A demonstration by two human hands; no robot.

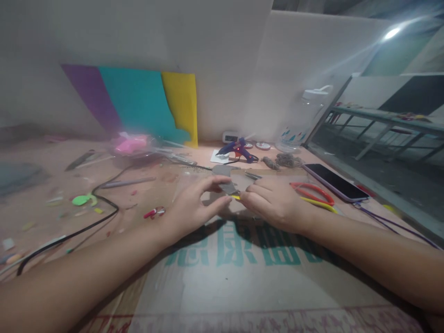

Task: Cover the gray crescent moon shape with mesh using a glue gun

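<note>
My left hand (203, 203) holds a small flat grey piece (222, 173) between thumb and fingers, above the cardboard. My right hand (274, 203) is closed in a pinch on a thin yellow object (236, 197), whose dark end meets the lower edge of the grey piece. Most of that yellow object is hidden by the fingers, so its kind does not show. Under both hands lies a cardboard sheet (222, 286) with green printed characters. Just right of my right hand is a tool with red and yellow handles (321, 196), partly covered by the hand.
A blue glue gun (236, 149) rests behind the hands, beside grey fluffy clumps (286, 160). A phone (335, 181) and a clear bottle (300, 120) are at right. On the left lie a black cable (107, 212), a pink bundle in plastic (132, 144) and scattered scraps.
</note>
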